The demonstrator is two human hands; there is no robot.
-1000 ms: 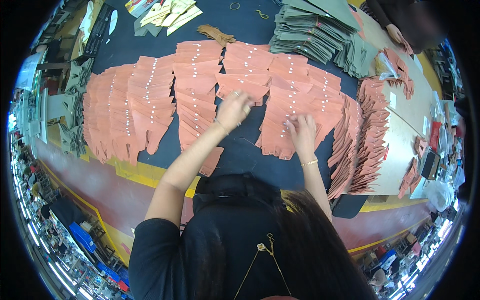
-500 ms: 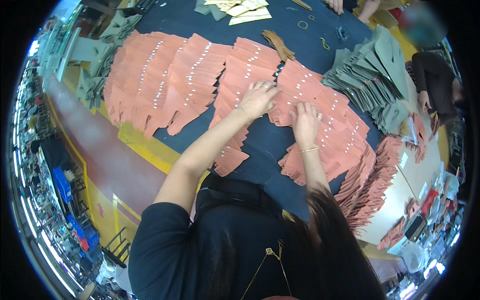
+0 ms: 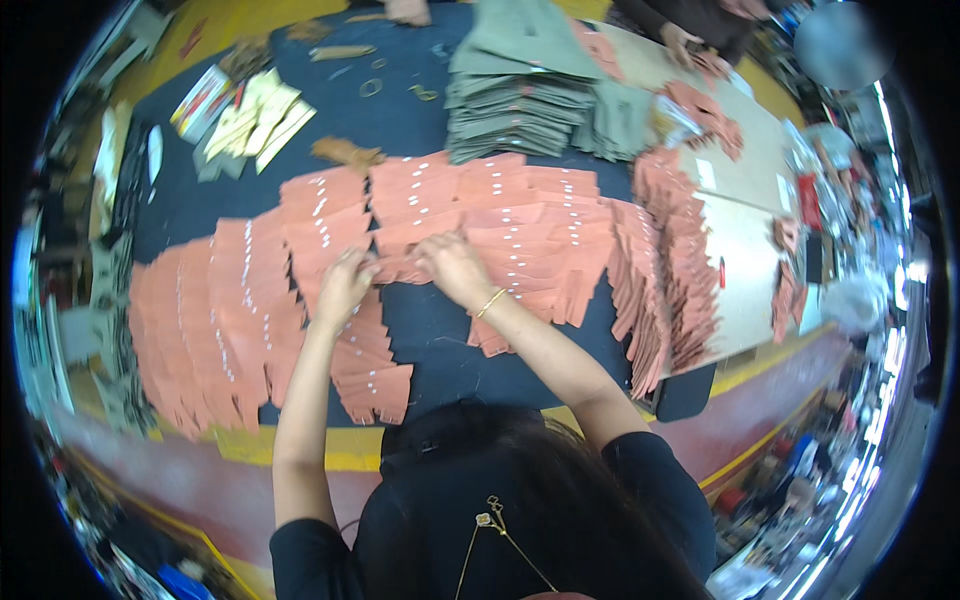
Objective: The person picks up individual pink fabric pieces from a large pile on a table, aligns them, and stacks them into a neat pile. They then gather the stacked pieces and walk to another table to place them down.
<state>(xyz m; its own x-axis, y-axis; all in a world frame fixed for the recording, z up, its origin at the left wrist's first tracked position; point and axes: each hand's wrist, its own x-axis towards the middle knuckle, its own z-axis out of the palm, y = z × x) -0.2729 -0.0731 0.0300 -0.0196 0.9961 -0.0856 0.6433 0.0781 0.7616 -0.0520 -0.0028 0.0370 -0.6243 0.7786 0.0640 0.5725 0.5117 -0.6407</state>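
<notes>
Overlapping rows of coral fabric pieces [image 3: 250, 320], marked with small white dots, fan out over a dark blue table. Near the middle, my left hand [image 3: 345, 287] has its fingers curled at one end of a coral fabric piece [image 3: 401, 268]. On the other end of that piece, the fingers of my right hand [image 3: 457, 268] are closed, a little blurred. The piece lies along the near edge of the row in the centre. Farther right, a narrow bundle of coral pieces [image 3: 632, 275] stands in tight folds.
Stacked grey-green fabric pieces [image 3: 520, 105] sit at the far side of the table. Pale yellow pieces [image 3: 262, 120] and a brown scrap [image 3: 347, 153] lie far left. At the far right, a person's hand [image 3: 684, 45] is over coral pieces by a light board [image 3: 740, 245].
My view has swung to the right, shifting the whole scene. My hands have come closer together, and their fingers now close on the ends of a coral piece.
</notes>
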